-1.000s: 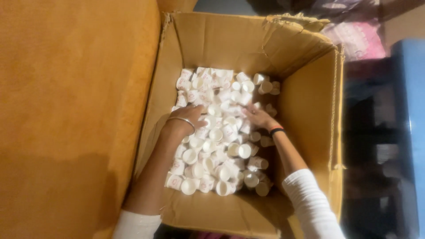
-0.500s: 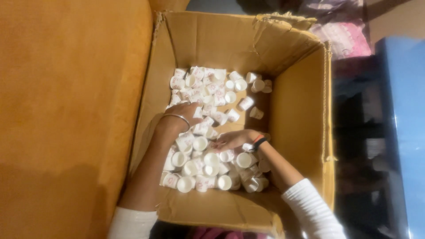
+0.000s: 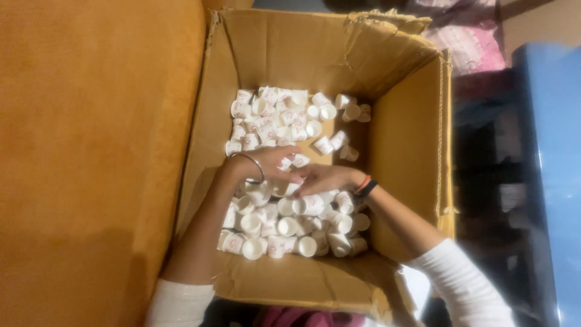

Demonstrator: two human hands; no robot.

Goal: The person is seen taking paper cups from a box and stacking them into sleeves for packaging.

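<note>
A large open cardboard box (image 3: 405, 139) holds a heap of small white paper cups (image 3: 284, 221) with red print. Both my hands are down inside it and meet at the middle. My left hand (image 3: 273, 165), with a thin metal bangle on the wrist, lies palm-down on the cups with its fingers pointing right. My right hand (image 3: 327, 178), with an orange and a black band on the wrist, lies flat with its fingers touching the left hand's fingertips. I see no cup gripped in either hand. A second group of cups (image 3: 272, 112) lies at the far side.
An orange-brown upholstered surface (image 3: 91, 151) runs along the box's left side. To the right stand dark furniture and a blue object (image 3: 548, 151). Pink cloth (image 3: 469, 45) lies beyond the far right corner. The box's flaps stand up around the opening.
Both hands have drawn back toward me and come together at the box's middle. Cups have shifted toward the near side, and a bare patch of cardboard now shows right of centre.
</note>
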